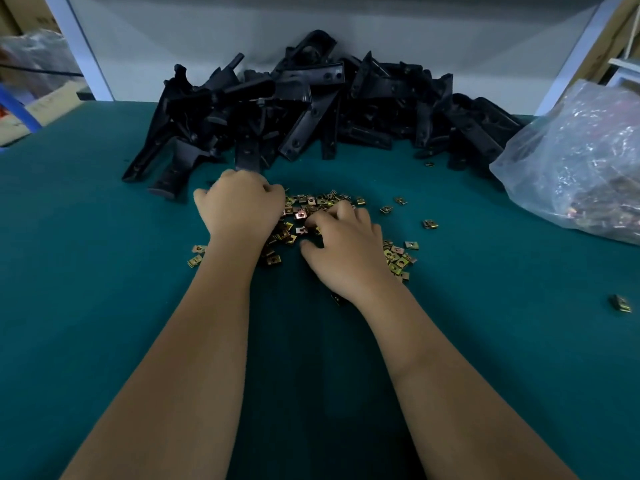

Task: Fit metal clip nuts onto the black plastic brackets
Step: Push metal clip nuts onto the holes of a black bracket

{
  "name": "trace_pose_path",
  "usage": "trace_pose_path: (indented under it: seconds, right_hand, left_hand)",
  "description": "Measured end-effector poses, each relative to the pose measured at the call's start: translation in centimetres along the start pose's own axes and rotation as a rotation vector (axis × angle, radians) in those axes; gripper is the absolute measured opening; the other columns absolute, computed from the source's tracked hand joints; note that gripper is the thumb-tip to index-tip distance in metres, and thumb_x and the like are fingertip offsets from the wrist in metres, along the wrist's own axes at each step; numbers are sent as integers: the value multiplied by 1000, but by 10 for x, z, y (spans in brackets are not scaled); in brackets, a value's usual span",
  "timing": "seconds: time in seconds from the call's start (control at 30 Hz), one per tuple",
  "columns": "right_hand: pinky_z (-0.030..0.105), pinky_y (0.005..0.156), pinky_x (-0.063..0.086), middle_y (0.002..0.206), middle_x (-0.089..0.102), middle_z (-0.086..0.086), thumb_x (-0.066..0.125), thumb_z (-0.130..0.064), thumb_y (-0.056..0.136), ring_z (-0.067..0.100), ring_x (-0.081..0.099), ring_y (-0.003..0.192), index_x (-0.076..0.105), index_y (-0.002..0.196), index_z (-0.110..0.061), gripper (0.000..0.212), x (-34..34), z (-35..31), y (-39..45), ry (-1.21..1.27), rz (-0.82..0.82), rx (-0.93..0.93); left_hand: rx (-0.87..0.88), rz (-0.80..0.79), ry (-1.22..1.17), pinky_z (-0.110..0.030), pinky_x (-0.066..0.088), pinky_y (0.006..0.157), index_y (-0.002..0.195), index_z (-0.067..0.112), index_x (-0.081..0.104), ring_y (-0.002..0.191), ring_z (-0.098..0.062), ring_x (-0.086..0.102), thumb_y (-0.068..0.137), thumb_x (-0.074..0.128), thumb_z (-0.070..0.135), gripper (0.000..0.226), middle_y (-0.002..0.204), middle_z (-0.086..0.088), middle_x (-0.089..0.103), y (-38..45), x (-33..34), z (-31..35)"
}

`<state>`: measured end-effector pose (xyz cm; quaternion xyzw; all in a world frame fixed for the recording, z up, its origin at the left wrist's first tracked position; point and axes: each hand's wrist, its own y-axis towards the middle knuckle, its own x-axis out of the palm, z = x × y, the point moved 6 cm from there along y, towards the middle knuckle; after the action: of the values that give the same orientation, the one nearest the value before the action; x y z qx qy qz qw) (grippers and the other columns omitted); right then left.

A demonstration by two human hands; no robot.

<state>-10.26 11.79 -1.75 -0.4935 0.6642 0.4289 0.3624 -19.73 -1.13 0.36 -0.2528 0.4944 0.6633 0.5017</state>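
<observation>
A heap of black plastic brackets (pixel 311 109) lies at the back of the green table. In front of it, gold metal clip nuts (pixel 313 202) are scattered in a loose pile. My left hand (pixel 239 206) sits over the pile's left side, knuckles up and fingers curled under; what they hold is hidden. One bracket's end (pixel 247 157) lies just beyond that hand. My right hand (pixel 346 247) rests on the pile's right side. Its bent fingertips touch the nuts and its thumb is spread apart from them.
A clear plastic bag (pixel 581 168) of more parts sits at the right edge. Stray clip nuts lie apart on the table, one at the far right (pixel 620 303) and one right of the pile (pixel 430 224). A white panel backs the table (pixel 86 271).
</observation>
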Motion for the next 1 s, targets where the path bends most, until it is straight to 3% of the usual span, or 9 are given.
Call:
trace_pose_path:
  seconds: [0.1,0.27,0.43,0.6,0.63,0.7,0.8,0.9,1.0]
  right_hand:
    - [41,103,25,124,42,-2,50,-43,95,22,32,120,57,125,-24,36,0,1,1,-2,8,1]
    - [40,101,28,121,47,-2,50,-40,97,22,36,119,62,119,-24,30,-3,2,2,35,16,8]
    - [40,94,42,111,57,2,51,-26,96,22,50,109,65,115,-18,25,-17,6,2,246,160,58]
    - [28,83,46,112,55,-5,54,-25,98,8,55,95,55,128,-19,31,-37,24,-3,503,385,150]
    - [22,79,44,110,55,-6,54,-26,98,2,54,89,54,129,-20,31,-39,29,-4,592,401,187]
    - [10,69,41,103,57,-11,55,-28,98,-7,54,82,54,127,-23,29,-39,36,-5,788,409,258]
    - [13,70,47,96,60,-13,59,-29,97,-2,61,81,57,122,-26,26,-38,38,-4,1055,354,285]
    - [22,66,52,92,69,-2,62,-24,96,11,65,73,62,111,-23,15,-36,30,-1,1266,255,233]
    - [21,56,50,84,70,0,64,-20,95,10,63,62,65,100,-17,5,-35,25,-2,1340,278,216]
  left_hand:
    - [0,59,-65,-40,29,77,52,19,40,60,-24,42,82,51,39,38,63,-2,48,0,-9,1]
    - [79,176,-106,-40,32,81,72,14,47,93,-34,49,81,58,8,15,85,-2,47,2,-18,-5]
    - [-41,383,-640,-17,33,61,87,20,38,69,-5,40,88,57,18,19,78,14,41,-3,-42,-9]
    - [-241,503,-1084,-14,44,70,101,19,41,75,3,50,90,58,14,21,88,10,48,-18,-56,-17]
    - [-339,477,-1223,-15,49,76,105,17,44,84,3,56,90,59,10,23,96,6,53,-19,-51,-19]
    - [-558,338,-1480,-32,58,87,113,14,52,105,-14,63,90,63,4,28,116,-4,57,-23,-33,-16]
    - [-727,153,-1720,-33,61,77,114,11,60,92,-21,67,89,64,-4,29,112,-9,59,-33,-13,1]
    - [-712,23,-1774,-23,56,62,98,12,56,78,-18,64,92,59,-5,19,102,-10,60,-44,-2,18]
    - [-552,-124,-1684,-32,57,75,92,16,56,80,-20,63,93,60,-3,19,97,-9,62,-50,3,32]
